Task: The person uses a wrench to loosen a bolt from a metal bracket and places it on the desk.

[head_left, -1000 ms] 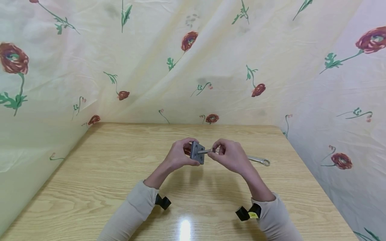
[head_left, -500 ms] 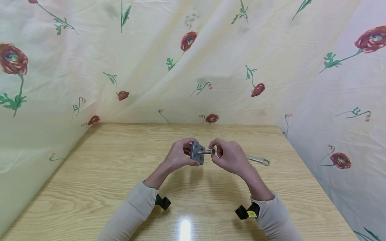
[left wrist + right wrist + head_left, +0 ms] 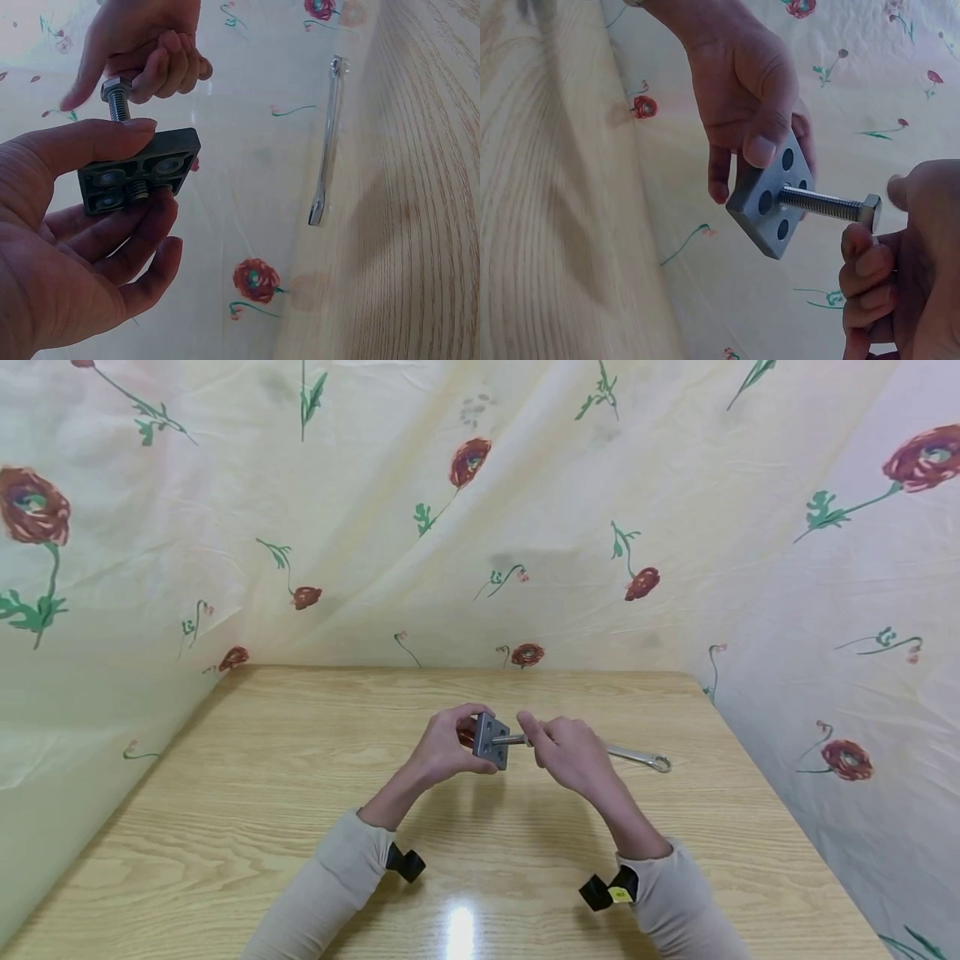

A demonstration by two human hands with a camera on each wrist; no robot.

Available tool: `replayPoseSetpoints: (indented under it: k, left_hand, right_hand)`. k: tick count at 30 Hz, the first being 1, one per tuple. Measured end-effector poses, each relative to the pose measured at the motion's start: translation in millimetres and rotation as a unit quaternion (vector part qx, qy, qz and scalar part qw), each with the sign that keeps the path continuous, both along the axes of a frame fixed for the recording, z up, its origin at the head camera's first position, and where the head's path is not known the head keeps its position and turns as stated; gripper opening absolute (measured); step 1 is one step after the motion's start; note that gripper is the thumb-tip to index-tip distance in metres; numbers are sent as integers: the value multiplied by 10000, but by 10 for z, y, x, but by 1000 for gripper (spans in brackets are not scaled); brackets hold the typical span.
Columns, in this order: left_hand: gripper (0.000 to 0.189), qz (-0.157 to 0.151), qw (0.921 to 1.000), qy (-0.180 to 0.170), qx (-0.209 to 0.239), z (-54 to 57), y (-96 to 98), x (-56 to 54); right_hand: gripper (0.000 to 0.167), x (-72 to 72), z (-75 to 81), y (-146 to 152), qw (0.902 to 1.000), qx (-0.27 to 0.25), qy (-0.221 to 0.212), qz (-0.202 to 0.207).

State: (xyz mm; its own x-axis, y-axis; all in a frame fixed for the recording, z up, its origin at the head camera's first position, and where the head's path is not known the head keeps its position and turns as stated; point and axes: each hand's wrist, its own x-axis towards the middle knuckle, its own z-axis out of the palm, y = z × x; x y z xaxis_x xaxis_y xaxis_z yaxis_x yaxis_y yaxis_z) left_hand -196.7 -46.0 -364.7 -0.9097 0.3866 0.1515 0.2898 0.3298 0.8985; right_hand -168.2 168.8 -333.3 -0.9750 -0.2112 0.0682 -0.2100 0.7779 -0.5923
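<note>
My left hand [image 3: 442, 743] grips a square grey metal plate [image 3: 491, 741] by its edges, thumb on one side and fingers beneath. The plate has a hole near each corner; in the left wrist view its underside is recessed. A long hex bolt [image 3: 821, 204] runs through its middle, with the threaded tip [image 3: 138, 190] poking out at the underside. Most of the shank stands out toward my right hand [image 3: 573, 752]. In the right wrist view, that hand's curled index finger is against the bolt head [image 3: 870, 213], while the thumb stands raised off it.
A silver combination wrench [image 3: 641, 757] lies on the wooden table [image 3: 300, 793] behind my right hand, to the right. Floral cloth [image 3: 375, 527] hangs around the back and sides. Both sleeves carry black wrist cameras.
My right hand first pinches the bolt head, then loosens around it; now it has rolled over, thumb lifted and fingers curled by the head. The left hand and plate stay still.
</note>
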Motion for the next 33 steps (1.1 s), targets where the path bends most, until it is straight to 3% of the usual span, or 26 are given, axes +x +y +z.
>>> replayPoseSetpoints:
  k: [6,12,20,27,33]
  left_hand:
    - [68,-17,10000,14,19,0,4,-1]
    - [67,7,10000,-42,40,6,2,-4]
    - [69,54,9999,-101,29,22,-3,0]
    - [68,12,10000,-71,68,14,2,-12]
    - [67,24,10000,-77,54,9,1,-13]
  right_hand:
    - [57,-1,-2,-14,9996,-84,208,187]
    - [34,12,43,8,9985,-125,477,242]
    - [16,28,86,19,9928,-188,1108,408]
    - [16,39,85,44,9815,-252,1756,726]
    - [21,22,59,41,9595,300,2587,1073]
